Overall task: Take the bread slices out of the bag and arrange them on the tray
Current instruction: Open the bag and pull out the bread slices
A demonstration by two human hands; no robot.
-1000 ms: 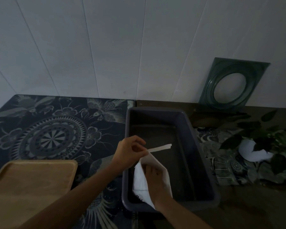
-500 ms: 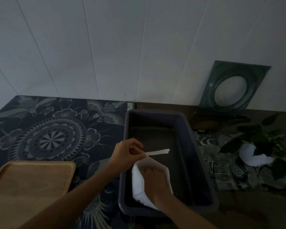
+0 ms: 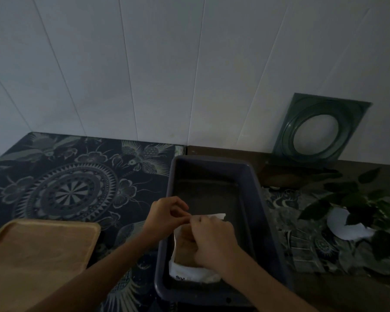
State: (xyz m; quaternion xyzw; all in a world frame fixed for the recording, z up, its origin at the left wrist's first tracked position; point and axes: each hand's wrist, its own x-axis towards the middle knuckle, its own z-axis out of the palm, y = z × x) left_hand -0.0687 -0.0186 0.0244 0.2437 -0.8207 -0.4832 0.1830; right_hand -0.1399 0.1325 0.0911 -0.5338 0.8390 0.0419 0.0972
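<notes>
The fingers (image 3: 178,216) of the left hand (image 3: 164,213) pinch the top edge of the white bag (image 3: 189,272), and the right hand (image 3: 212,237), which half a second ago was plunged inside, has come up to the mouth with its fingers curled around a brown bread slice (image 3: 185,248). The bag stands in the near end of the dark tub (image 3: 252,181) at the table's front edge. The wooden tray (image 3: 38,251), at the table's near left corner, is bare. So the first slice looks about to come out, and nothing is arranged yet.
</notes>
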